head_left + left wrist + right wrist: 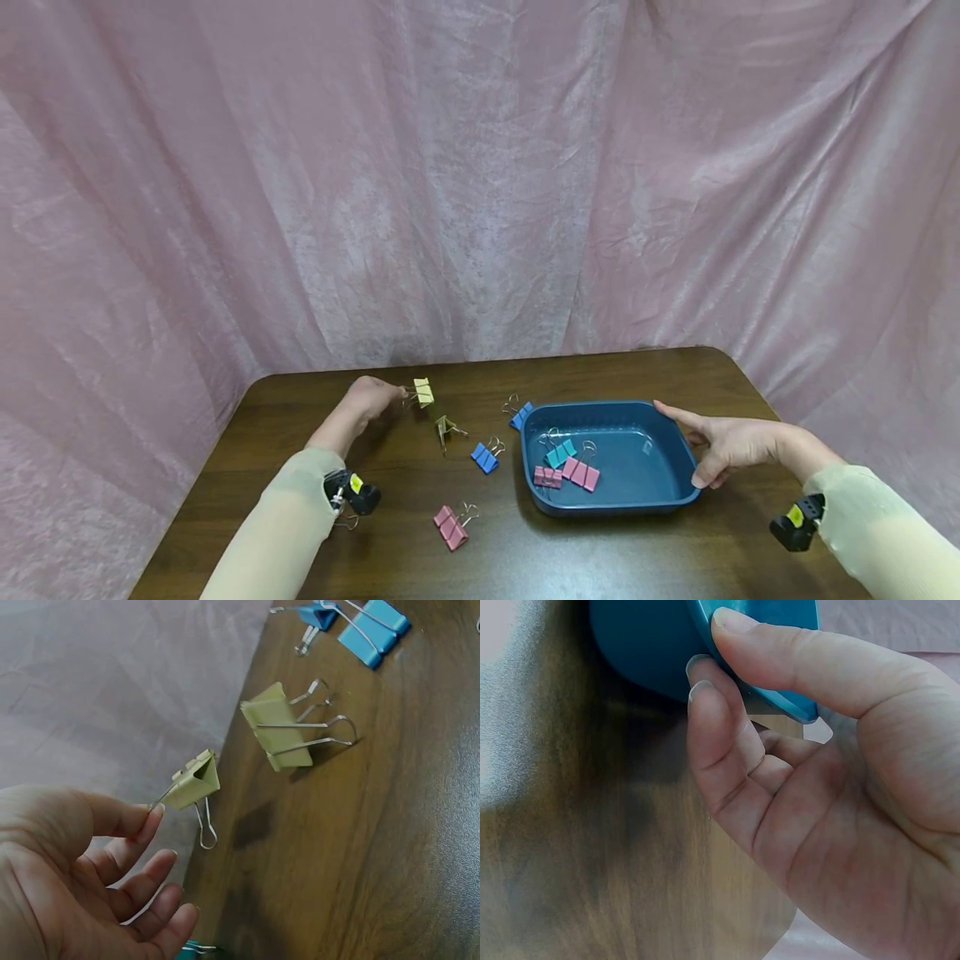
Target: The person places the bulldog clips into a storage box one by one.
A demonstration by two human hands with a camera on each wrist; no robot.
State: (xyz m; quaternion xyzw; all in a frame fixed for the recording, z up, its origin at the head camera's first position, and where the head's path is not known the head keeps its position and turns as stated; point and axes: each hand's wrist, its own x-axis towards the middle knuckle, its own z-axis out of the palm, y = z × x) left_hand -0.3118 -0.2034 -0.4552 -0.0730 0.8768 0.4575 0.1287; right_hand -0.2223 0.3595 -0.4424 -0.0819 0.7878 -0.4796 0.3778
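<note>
1. Work is looking partway along: a teal clip and two pink clips are lying in the blue tray, at the right hand's fingertips.
2. At least four are remaining outside, right of the left hand: olive, two blue, one pink.
3. The left hand is pinching a yellow clip by its wire handle, other fingers loosely parted.
4. The right hand is holding the tray's end, thumb and index spread.

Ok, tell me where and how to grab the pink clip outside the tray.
I'd pinch the pink clip by its wire handles, coming from the right, the side toward the blue tray: they stick out that way from the broad body, and no other clip touches them.
</note>
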